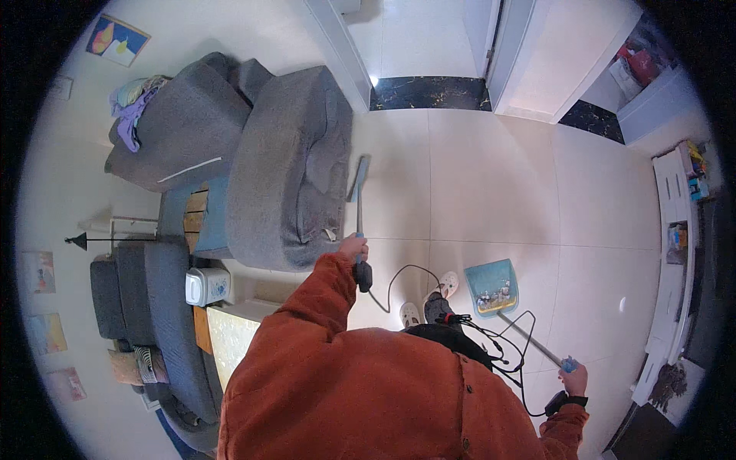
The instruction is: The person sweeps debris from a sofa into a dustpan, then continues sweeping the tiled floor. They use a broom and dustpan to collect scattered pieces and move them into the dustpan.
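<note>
My left hand (352, 248) grips the handle of a long-handled broom (360, 215). The blue-grey broom head is on the tiled floor, close beside the front of a grey fabric sofa section (276, 167). Out to my right, my right hand (574, 379) is closed around the upper end of a dustpan handle. The blue-green dustpan (483, 273) rests on the floor to the right of my shoes, with grey debris gathered inside near its handle side. Dark devices with black cables are at both wrists.
A doorway with a dark stone threshold (428, 93) lies ahead. A white cabinet (670, 247) runs along the right. On the left are a blue-grey sofa (172, 310), a white lidded bin (198, 286) and a light-topped table (233, 336). Black cables (520, 368) hang loosely between my body and right wrist.
</note>
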Available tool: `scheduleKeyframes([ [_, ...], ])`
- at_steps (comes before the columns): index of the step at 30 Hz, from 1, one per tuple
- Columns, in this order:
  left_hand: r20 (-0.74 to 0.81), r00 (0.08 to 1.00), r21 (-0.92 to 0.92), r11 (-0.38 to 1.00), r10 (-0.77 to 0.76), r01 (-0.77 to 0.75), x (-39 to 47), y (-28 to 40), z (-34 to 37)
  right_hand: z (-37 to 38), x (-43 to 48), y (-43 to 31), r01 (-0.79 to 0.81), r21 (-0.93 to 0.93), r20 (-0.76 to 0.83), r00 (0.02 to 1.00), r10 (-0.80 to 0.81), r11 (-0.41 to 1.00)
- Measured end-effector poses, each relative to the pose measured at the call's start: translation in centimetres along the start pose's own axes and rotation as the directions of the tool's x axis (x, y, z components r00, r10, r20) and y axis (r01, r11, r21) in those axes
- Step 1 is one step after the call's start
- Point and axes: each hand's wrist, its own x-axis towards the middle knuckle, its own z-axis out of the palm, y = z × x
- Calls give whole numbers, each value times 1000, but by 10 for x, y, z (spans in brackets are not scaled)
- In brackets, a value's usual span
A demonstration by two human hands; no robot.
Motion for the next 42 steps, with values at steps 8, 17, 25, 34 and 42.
scheduleKeyframes([
  [8,103,990,281,958,-96,64,-46,-4,58,-21,18,-27,-55,176,-69,995,68,983],
  [17,68,996,175,982,59,-70,-21,92,42,-46,40,-84,-51,275,2,999,52,960],
  [25,143,986,264,957,80,-116,117,150,25,-5,28,-130,-237,296,-44,964,261,925],
  [34,24,990,508,852,137,-130,41,228,-29,17,53,-168,-115,346,-83,985,153,931],
  [42,-44,961,788,601,272,-134,168,298,-36,16,58,-185,-320,339,8,941,338,885],
])
